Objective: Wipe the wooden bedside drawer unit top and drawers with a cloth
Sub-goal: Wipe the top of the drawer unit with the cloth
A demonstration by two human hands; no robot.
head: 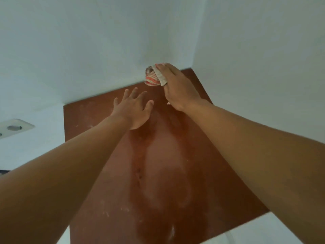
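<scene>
Reddish-brown wood forms the unit top (202,155), set in a corner of pale walls (88,41). Right hand (177,87) presses a striped cloth (153,76) at the far edge, grip closed over it. Left hand (134,110) lies flat beside it, fingers spread.

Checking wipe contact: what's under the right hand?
Under the right hand is the crumpled cloth, pressed at the unit top's far edge by the wall. Its striped part sticks out left of the fingers. The rest, and the wood beneath, is covered.
</scene>
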